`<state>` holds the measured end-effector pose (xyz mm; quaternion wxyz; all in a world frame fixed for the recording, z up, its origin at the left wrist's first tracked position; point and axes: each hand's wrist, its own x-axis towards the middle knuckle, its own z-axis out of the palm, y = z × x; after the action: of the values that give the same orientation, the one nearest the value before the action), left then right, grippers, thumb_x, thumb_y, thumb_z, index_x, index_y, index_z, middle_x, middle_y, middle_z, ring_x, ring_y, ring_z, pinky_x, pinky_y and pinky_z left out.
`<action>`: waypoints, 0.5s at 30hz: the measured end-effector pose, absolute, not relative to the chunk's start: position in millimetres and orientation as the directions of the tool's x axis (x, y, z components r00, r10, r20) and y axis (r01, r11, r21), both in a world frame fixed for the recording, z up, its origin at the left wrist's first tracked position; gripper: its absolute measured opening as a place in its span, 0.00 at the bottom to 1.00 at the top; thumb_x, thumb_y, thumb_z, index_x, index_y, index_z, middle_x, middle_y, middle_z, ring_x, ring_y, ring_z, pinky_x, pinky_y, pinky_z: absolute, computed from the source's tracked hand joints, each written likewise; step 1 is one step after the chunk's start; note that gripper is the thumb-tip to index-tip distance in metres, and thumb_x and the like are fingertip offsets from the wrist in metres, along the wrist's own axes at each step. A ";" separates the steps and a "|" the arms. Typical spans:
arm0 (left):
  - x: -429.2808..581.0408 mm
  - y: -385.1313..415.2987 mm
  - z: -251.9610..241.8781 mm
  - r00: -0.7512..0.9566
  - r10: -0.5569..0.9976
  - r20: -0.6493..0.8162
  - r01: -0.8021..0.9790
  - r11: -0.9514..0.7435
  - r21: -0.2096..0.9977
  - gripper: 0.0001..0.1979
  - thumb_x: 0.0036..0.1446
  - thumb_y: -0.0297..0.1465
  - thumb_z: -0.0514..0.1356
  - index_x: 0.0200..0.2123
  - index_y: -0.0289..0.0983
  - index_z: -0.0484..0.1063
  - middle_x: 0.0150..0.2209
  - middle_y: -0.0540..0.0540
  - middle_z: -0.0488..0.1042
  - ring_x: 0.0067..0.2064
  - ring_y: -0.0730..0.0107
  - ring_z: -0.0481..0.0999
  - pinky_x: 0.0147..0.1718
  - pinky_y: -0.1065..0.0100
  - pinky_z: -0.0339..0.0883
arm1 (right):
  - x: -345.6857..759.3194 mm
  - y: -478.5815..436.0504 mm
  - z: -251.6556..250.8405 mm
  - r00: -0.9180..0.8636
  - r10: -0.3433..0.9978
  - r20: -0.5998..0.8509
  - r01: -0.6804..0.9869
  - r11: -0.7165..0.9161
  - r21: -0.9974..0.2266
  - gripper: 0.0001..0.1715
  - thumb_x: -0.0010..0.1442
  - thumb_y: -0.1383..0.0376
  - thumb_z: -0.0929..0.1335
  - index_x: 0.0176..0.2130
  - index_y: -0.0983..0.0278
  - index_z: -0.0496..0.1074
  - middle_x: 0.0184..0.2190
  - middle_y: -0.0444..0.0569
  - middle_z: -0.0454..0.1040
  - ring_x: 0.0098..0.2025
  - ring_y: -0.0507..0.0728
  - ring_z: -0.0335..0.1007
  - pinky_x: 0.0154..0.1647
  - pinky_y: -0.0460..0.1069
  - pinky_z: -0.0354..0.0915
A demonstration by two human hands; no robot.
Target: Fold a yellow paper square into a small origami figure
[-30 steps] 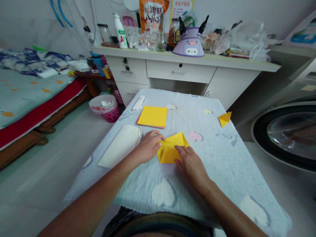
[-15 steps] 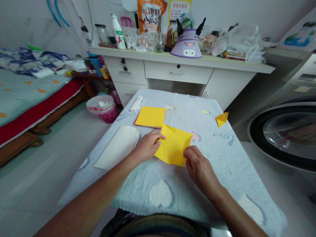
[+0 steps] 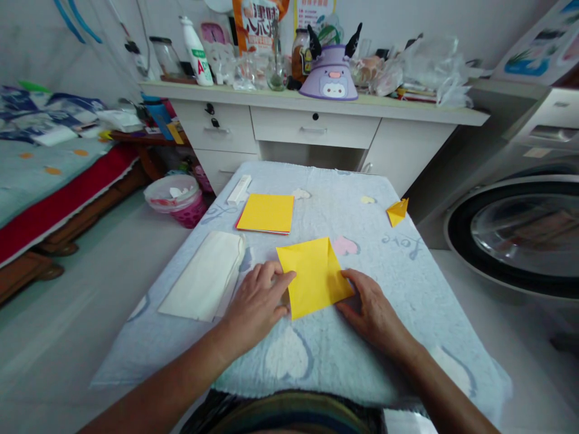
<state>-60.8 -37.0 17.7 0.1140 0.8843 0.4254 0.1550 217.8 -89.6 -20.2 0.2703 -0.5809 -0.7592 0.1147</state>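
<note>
A creased square sheet of yellow origami paper (image 3: 312, 274) is between my hands above the cloth-covered table. My left hand (image 3: 257, 298) grips its left edge, thumb on top and the other fingers curled at the side. At the right corner, my right hand (image 3: 375, 307) has its index finger and thumb around the paper. Beyond the sheet lies a stack of origami paper (image 3: 266, 213) with yellow on top. A small folded yellow piece (image 3: 398, 211) rests near the table's right edge.
A whitish flat packet (image 3: 205, 277) lies left of my hands, and a narrow white box (image 3: 239, 190) sits farther back. The patterned tablecloth (image 3: 362, 361) covers the table. Behind it stands a white desk (image 3: 316, 128); a pink bin (image 3: 176, 202) is at left, a washing machine (image 3: 520, 235) at right.
The yellow sheet has been turned and lies flatter, with a different edge toward me. My left hand has moved down along its left side; my right hand has shifted to the right corner.
</note>
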 end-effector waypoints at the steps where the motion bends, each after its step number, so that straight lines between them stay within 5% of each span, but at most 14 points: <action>1: -59.0 -37.6 18.4 0.613 0.753 0.241 0.711 -0.658 0.248 0.28 0.51 0.21 0.63 0.56 0.43 0.67 0.53 0.41 0.65 0.55 0.52 0.64 0.54 0.49 0.63 | 218.2 -90.3 -20.6 -0.150 0.952 0.265 0.817 0.271 -0.510 0.33 0.57 0.64 0.69 0.60 0.63 0.58 0.56 0.59 0.68 0.58 0.66 0.66 0.59 0.65 0.63; 9: -45.5 -35.6 17.6 0.847 0.377 0.375 0.431 -0.900 -0.069 0.09 0.66 0.26 0.53 0.42 0.38 0.73 0.54 0.43 0.71 0.60 0.59 0.64 0.60 0.47 0.56 | 218.5 -89.5 -22.7 -0.101 0.965 0.243 0.779 0.229 -0.584 0.29 0.56 0.67 0.68 0.56 0.61 0.59 0.55 0.56 0.68 0.57 0.64 0.67 0.58 0.64 0.64; 15: -34.5 -37.4 12.3 0.867 0.273 0.416 0.337 -0.937 -0.088 0.08 0.64 0.26 0.55 0.34 0.35 0.73 0.45 0.44 0.76 0.55 0.57 0.71 0.55 0.55 0.66 | 212.4 -94.3 -14.4 -0.157 0.844 0.513 0.878 0.357 -0.319 0.27 0.58 0.70 0.68 0.56 0.60 0.62 0.60 0.58 0.62 0.64 0.67 0.54 0.61 0.67 0.57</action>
<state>-34.5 -37.4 12.3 -0.0789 0.9631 0.1583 0.2030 212.4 -94.3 -14.4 0.3172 -0.5665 -0.7601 -0.0268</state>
